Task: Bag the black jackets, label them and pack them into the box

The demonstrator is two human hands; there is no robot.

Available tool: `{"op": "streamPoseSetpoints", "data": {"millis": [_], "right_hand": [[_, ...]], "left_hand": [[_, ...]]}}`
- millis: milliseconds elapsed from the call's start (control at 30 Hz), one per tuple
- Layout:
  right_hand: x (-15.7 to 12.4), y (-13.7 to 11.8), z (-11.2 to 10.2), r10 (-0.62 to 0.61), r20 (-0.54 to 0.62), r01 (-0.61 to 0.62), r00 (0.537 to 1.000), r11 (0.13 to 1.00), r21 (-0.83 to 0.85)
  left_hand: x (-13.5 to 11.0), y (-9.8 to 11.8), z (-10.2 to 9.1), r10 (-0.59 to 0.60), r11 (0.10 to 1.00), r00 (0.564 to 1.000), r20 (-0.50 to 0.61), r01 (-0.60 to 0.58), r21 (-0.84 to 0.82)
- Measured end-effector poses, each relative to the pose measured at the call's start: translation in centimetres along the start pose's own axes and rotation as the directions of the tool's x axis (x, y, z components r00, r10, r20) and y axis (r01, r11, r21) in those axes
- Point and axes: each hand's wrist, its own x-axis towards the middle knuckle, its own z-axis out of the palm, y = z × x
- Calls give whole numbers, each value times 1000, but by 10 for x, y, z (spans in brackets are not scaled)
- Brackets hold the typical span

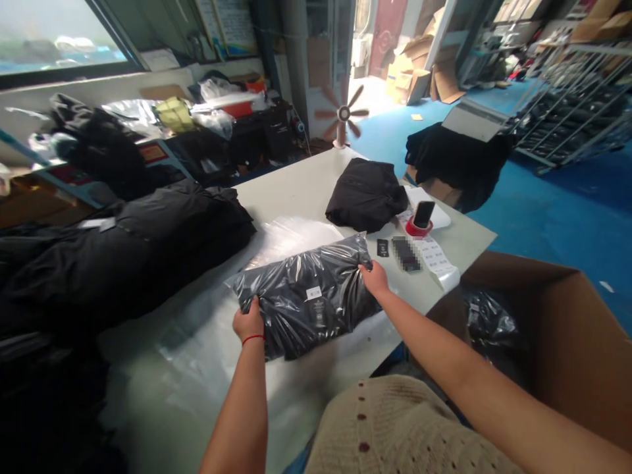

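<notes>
Across mid-frame, pale table. Over at left, big black pile; lower right, open box just beside the table. Dead center, over the table, shiny bag packed with something black. Gripped at its left end by left hand, right end by right hand, with fingers curled tight on the bag. Smack on it, white label.

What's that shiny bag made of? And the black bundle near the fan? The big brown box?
The clear, glossy bag looks like thin plastic: it's see-through with bright wrinkles. The folded black bundle seems matte fabric, with soft creases. The big brown box is likely dull cardboard: flat, thin walls.
</notes>
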Motion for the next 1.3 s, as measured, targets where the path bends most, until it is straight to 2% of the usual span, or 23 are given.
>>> {"op": "streamPoseSetpoints", "data": {"millis": [100, 233, 333, 467, 600, 700, 900, 1067, 1167, 1300], "right_hand": [[-20, 19, -26, 12, -106, -4, 994, 997, 73], [-44, 59, -72, 76, -253, -47, 965, 992, 115], [-60, 93, -107, 135, -342, -102, 930, 988, 113], [-85, 137, -148, 230, -437, -182, 869, 972, 149], [-108, 180, -183, 341, -520, -265, 783, 939, 218], [-122, 217, -209, 403, -566, -308, 719, 915, 260], [-142, 302, -276, 459, -636, -364, 620, 886, 285], [-154, 373, -345, 473, -686, -411, 553, 871, 270], [-155, 409, -383, 494, -683, -468, 538, 849, 245], [-151, 451, -417, 514, -637, -569, 575, 810, 141]], "left_hand": [[-18, 16, 9, 50, 985, 997, 51, -40, -165], [-54, 42, 30, 132, 959, 977, 166, -84, -272], [-86, 64, 52, 222, 938, 942, 251, -135, -319], [-134, 93, 82, 342, 915, 871, 354, -222, -337], [-190, 122, 111, 438, 886, 775, 455, -288, -363], [-241, 143, 135, 490, 866, 702, 516, -324, -381], [-367, 172, 187, 563, 825, 537, 628, -406, -393], [-470, 178, 231, 592, 784, 387, 707, -479, -394], [-520, 173, 251, 614, 744, 282, 738, -518, -422], [-562, 164, 272, 561, 713, 148, 814, -586, -385]]}}
